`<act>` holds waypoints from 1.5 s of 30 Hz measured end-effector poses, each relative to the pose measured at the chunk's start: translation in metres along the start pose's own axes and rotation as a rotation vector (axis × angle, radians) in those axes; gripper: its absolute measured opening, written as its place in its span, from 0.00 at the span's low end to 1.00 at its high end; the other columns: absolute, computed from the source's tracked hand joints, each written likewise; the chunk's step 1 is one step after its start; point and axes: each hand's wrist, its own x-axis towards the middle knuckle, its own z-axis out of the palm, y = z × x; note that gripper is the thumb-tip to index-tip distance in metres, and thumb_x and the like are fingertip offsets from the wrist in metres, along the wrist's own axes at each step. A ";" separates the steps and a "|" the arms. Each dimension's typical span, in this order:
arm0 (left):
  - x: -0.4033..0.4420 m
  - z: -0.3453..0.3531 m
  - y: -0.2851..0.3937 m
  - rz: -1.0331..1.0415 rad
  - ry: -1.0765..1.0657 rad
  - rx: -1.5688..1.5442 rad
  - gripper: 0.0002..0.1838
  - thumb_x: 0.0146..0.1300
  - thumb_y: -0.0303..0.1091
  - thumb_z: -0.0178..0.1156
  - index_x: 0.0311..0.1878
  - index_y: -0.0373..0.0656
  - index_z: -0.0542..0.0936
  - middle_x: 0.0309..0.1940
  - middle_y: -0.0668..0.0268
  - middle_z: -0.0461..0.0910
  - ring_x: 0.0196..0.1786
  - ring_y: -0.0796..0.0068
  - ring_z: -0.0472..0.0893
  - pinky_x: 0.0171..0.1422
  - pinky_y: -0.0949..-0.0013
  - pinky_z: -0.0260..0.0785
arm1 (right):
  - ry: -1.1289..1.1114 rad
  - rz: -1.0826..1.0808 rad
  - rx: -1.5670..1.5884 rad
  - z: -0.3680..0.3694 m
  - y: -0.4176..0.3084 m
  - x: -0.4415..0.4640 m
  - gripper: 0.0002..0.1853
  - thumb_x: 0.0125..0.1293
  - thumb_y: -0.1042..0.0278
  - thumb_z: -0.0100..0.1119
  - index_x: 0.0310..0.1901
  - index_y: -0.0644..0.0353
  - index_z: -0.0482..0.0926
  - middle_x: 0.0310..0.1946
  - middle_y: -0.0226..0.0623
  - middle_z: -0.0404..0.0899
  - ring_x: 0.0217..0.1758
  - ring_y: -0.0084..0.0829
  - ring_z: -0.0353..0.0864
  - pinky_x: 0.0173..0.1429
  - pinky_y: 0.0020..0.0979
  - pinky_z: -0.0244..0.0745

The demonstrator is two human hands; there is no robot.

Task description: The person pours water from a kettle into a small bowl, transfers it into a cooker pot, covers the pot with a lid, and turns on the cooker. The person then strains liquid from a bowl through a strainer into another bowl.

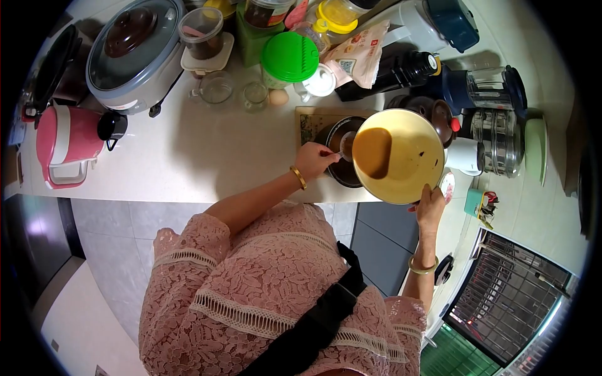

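My right hand (430,210) grips the lower right rim of a cream-yellow bowl (421,135). The bowl is tilted to the left, and brown liquid (374,153) has gathered along that side; a few dark bits stick to its inner wall. A dark pot (337,136) stands partly under the bowl, on a patterned board (308,122). Pinched in my left hand (318,160) is the thin handle of a small round-headed utensil (347,144), which is over the pot. Whether it is a strainer or a spoon I cannot tell. The bowl hides the pot's right part.
Behind the pot are a green-lidded container (290,57), an egg (279,97), glass cups (254,97) and a snack bag (364,56). A blender (489,88) and steel steamer (498,141) stand right. Left are a grey cooker (135,56) and a pink kettle (66,141).
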 end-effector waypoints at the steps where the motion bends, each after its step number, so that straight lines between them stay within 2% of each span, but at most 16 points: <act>1: 0.001 0.001 -0.003 0.030 0.015 -0.019 0.14 0.45 0.42 0.62 0.26 0.39 0.81 0.21 0.58 0.78 0.22 0.66 0.76 0.29 0.70 0.67 | -0.001 0.000 -0.001 0.000 0.000 0.000 0.16 0.63 0.67 0.38 0.24 0.72 0.67 0.11 0.39 0.70 0.10 0.24 0.68 0.13 0.23 0.65; 5: 0.001 0.002 -0.003 0.038 0.025 -0.022 0.14 0.45 0.42 0.62 0.26 0.39 0.81 0.21 0.58 0.78 0.22 0.66 0.76 0.29 0.70 0.67 | 0.014 -0.002 0.003 0.001 0.002 0.001 0.16 0.63 0.67 0.39 0.25 0.72 0.67 0.11 0.39 0.70 0.10 0.25 0.69 0.13 0.24 0.65; 7: 0.001 0.002 -0.005 0.013 -0.006 -0.021 0.11 0.47 0.37 0.62 0.28 0.37 0.81 0.22 0.61 0.79 0.23 0.76 0.74 0.31 0.75 0.67 | 0.017 -0.012 -0.011 0.001 0.001 0.000 0.16 0.64 0.67 0.39 0.25 0.72 0.68 0.11 0.39 0.70 0.10 0.25 0.69 0.13 0.24 0.64; 18: 0.000 0.001 0.001 0.004 0.001 -0.002 0.11 0.47 0.36 0.62 0.28 0.36 0.81 0.22 0.59 0.79 0.22 0.75 0.74 0.30 0.75 0.67 | 0.040 -0.059 -0.098 -0.001 -0.012 -0.004 0.16 0.64 0.67 0.38 0.26 0.72 0.68 0.11 0.40 0.70 0.10 0.26 0.69 0.14 0.25 0.65; 25: 0.001 0.001 -0.003 -0.019 -0.013 -0.030 0.11 0.48 0.36 0.62 0.28 0.36 0.81 0.22 0.60 0.79 0.23 0.75 0.74 0.31 0.75 0.67 | 0.045 -0.074 -0.040 -0.001 -0.008 -0.002 0.16 0.63 0.67 0.39 0.25 0.73 0.68 0.12 0.41 0.70 0.10 0.27 0.69 0.14 0.25 0.65; 27: 0.001 0.001 -0.003 -0.023 -0.017 -0.033 0.11 0.48 0.36 0.62 0.29 0.36 0.81 0.22 0.60 0.79 0.23 0.76 0.74 0.31 0.75 0.67 | 0.038 0.043 0.038 -0.001 0.007 0.005 0.17 0.62 0.67 0.38 0.25 0.75 0.67 0.12 0.42 0.70 0.09 0.27 0.69 0.13 0.24 0.65; 31: 0.001 0.000 0.001 -0.036 -0.020 -0.021 0.12 0.48 0.36 0.62 0.29 0.35 0.80 0.22 0.60 0.79 0.23 0.76 0.74 0.31 0.75 0.67 | -0.032 0.133 0.194 -0.005 0.026 0.007 0.18 0.61 0.66 0.38 0.24 0.75 0.67 0.12 0.42 0.70 0.09 0.27 0.69 0.13 0.24 0.66; 38: 0.002 0.003 -0.006 -0.007 -0.003 -0.033 0.12 0.47 0.35 0.63 0.28 0.34 0.80 0.22 0.59 0.79 0.23 0.75 0.74 0.31 0.74 0.67 | -0.129 0.291 0.470 -0.001 0.052 -0.001 0.15 0.61 0.67 0.39 0.26 0.71 0.70 0.12 0.37 0.70 0.09 0.25 0.67 0.13 0.22 0.66; 40: 0.002 0.004 -0.007 0.056 0.040 -0.015 0.14 0.45 0.41 0.62 0.25 0.37 0.80 0.19 0.57 0.78 0.20 0.68 0.75 0.29 0.72 0.67 | -0.151 0.316 0.551 0.001 0.056 -0.005 0.14 0.61 0.68 0.40 0.27 0.71 0.70 0.13 0.37 0.70 0.09 0.25 0.67 0.13 0.21 0.66; 41: 0.003 0.004 -0.008 0.059 0.036 -0.012 0.14 0.45 0.41 0.62 0.25 0.37 0.80 0.19 0.57 0.78 0.20 0.68 0.75 0.29 0.72 0.67 | -0.177 0.334 0.626 0.003 0.060 -0.006 0.14 0.61 0.68 0.40 0.28 0.71 0.70 0.13 0.37 0.70 0.09 0.25 0.68 0.14 0.21 0.67; 43: 0.004 0.004 -0.010 0.011 -0.012 -0.037 0.13 0.48 0.36 0.63 0.29 0.34 0.80 0.22 0.60 0.79 0.23 0.76 0.74 0.30 0.75 0.66 | -0.198 0.352 0.704 0.009 0.069 -0.010 0.14 0.61 0.68 0.40 0.29 0.72 0.70 0.13 0.38 0.71 0.09 0.24 0.68 0.14 0.21 0.67; 45: 0.003 0.003 -0.007 0.002 -0.024 -0.047 0.13 0.48 0.36 0.63 0.29 0.34 0.80 0.22 0.60 0.79 0.23 0.77 0.74 0.30 0.75 0.66 | -0.200 0.380 0.872 0.019 0.075 -0.015 0.13 0.61 0.68 0.41 0.30 0.72 0.70 0.14 0.38 0.72 0.09 0.24 0.69 0.15 0.20 0.68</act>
